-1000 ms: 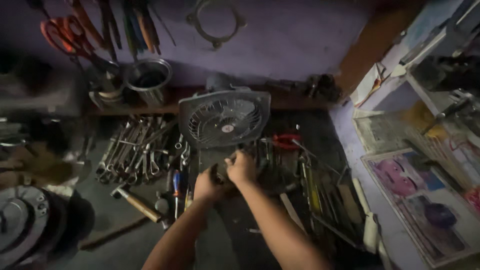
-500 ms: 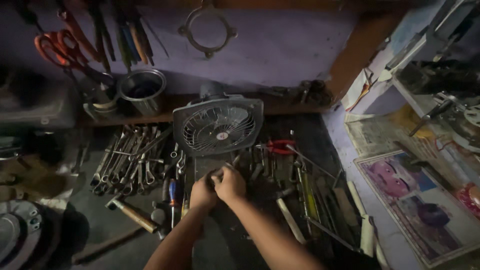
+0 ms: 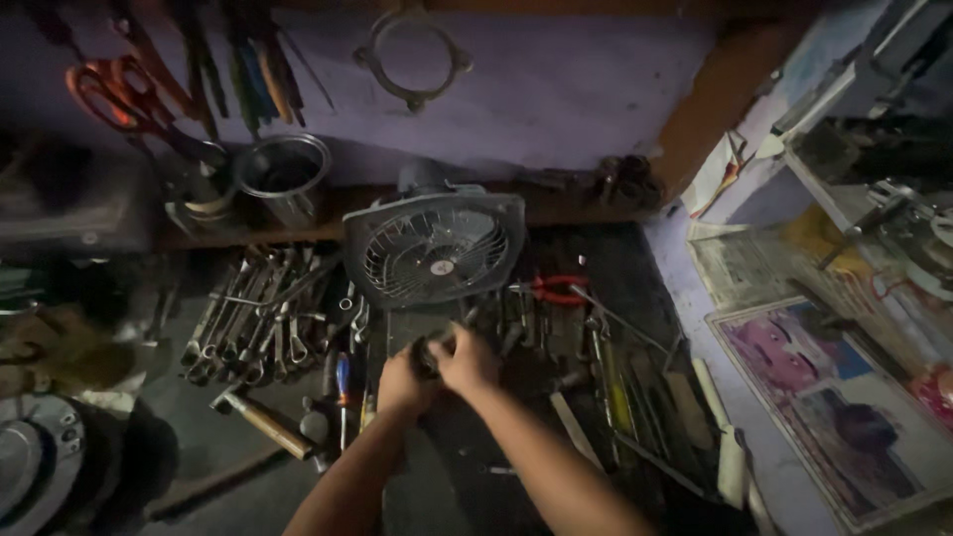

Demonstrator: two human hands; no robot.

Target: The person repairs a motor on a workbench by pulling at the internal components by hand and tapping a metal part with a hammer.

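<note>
A small square grey fan [image 3: 434, 246] with a round wire grille stands upright at the back of a dark workbench. Just in front of its base, my left hand [image 3: 402, 382] and my right hand [image 3: 467, 359] meet around a small dark part [image 3: 429, 355]. Both hands are curled on that part; its shape is too dark to tell. The hands are below the fan and do not touch the grille.
Several spanners [image 3: 253, 318] lie left of the fan, with a wooden-handled hammer [image 3: 260, 421] in front of them. Red-handled pliers [image 3: 552, 289] and long tools lie to the right. A steel cup [image 3: 285, 177] stands at the back left. Orange scissors [image 3: 119, 91] hang on the wall.
My hands have stayed together in front of the fan, shifting slightly. The view has drifted a little, so the fan sits marginally lower and more central.
</note>
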